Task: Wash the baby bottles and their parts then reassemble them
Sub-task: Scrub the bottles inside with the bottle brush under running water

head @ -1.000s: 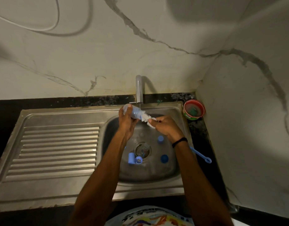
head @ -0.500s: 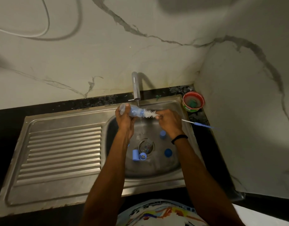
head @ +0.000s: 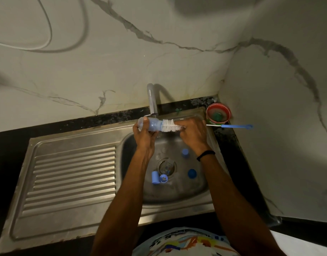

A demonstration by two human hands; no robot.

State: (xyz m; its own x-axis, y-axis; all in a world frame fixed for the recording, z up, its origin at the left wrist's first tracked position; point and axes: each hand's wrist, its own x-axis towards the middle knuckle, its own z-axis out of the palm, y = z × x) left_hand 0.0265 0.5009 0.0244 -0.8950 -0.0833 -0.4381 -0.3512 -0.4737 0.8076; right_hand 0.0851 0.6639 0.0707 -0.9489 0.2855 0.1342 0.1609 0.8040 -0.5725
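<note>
My left hand grips a clear bluish baby bottle, held sideways under the tap with its mouth to the right. My right hand holds a bottle brush by its wire stem. The white bristles sit just outside the bottle's mouth, and the blue handle sticks out to the right. In the sink bowl lie a blue cap, a blue ring, another blue part and a round blue lid.
A steel draining board stretches to the left of the bowl. A red tub with a green scrubber stands at the back right corner. Marble walls close in behind and on the right. A drain sits mid-bowl.
The brush has slid further out of the bottle to the right, baring more of its bristles. The brush handle has swung up to lie level. Both hands stay under the tap.
</note>
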